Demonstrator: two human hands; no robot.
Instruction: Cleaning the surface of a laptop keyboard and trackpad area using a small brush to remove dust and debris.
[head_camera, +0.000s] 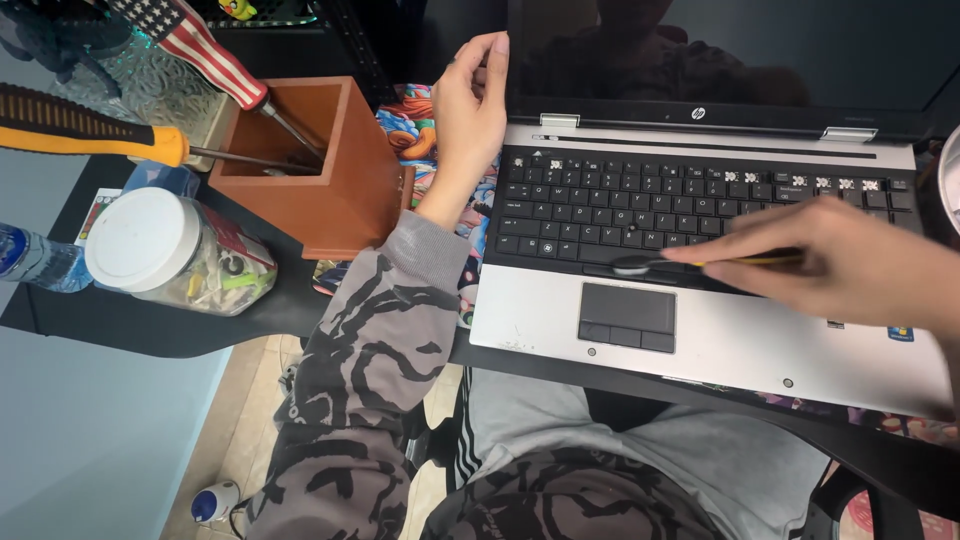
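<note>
The right hand (850, 265) is blurred and hides the thin tool's (680, 262) handle.
</note>
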